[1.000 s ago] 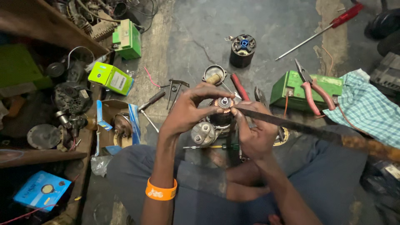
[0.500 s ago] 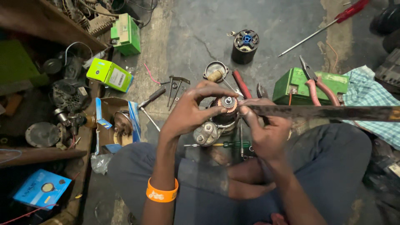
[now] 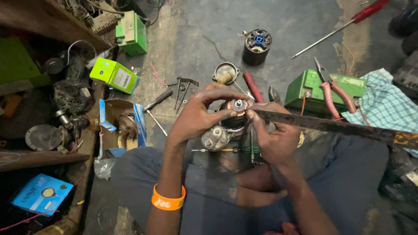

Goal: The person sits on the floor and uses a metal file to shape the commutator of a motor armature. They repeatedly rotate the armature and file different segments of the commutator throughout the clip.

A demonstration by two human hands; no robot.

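Note:
My left hand [image 3: 201, 114] grips a small motor armature [image 3: 237, 109] with copper windings, fingers curled around its top end. My right hand [image 3: 274, 135] holds a long flat rusty blade [image 3: 331, 126] whose near end rests against the armature's top; the blade runs out to the right. A grey metal motor housing [image 3: 214, 138] sits just below my left hand, over my lap. An orange wristband [image 3: 168, 201] is on my left wrist. A thin green-handled screwdriver [image 3: 230, 150] lies across beneath the hands.
On the concrete floor lie red-handled pliers [image 3: 335, 93] on a green battery [image 3: 311, 87], a long red screwdriver [image 3: 344, 24], a black round rotor [image 3: 257, 43], a metal cap [image 3: 226, 72], a checked cloth [image 3: 383, 104], green boxes [image 3: 115, 75] and a wooden shelf of motor parts [image 3: 52, 130].
The blade has swung from slanting down to the right to nearly level. My hands stay on the armature, with only slight finger shifts.

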